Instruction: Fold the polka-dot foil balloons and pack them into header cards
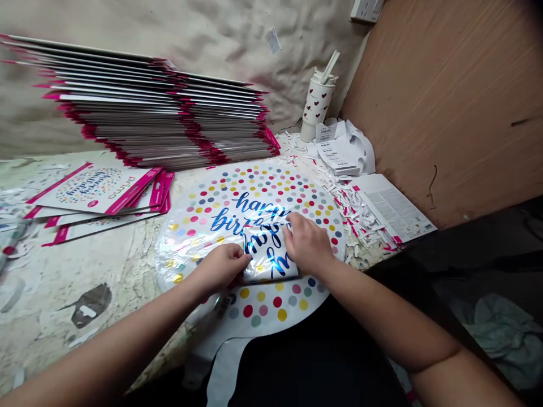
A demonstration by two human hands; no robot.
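A round white foil balloon [237, 203] with coloured dots and blue "happy birthday" script lies flat on the worn table [63, 277]. On top of it sits a small folded foil balloon [269, 249], folded into a rectangle. My left hand [223, 265] pinches the folded piece at its left edge. My right hand [307, 246] presses down on its right side with curled fingers.
A tall stack of pink-edged packaging cards [156, 113] stands at the back. Loose cards [97, 189] lie at left. A heart-patterned cup [318, 104], paper labels [339, 150], white shreds and a printed sheet [390, 209] sit right, beside a wooden panel [445, 96].
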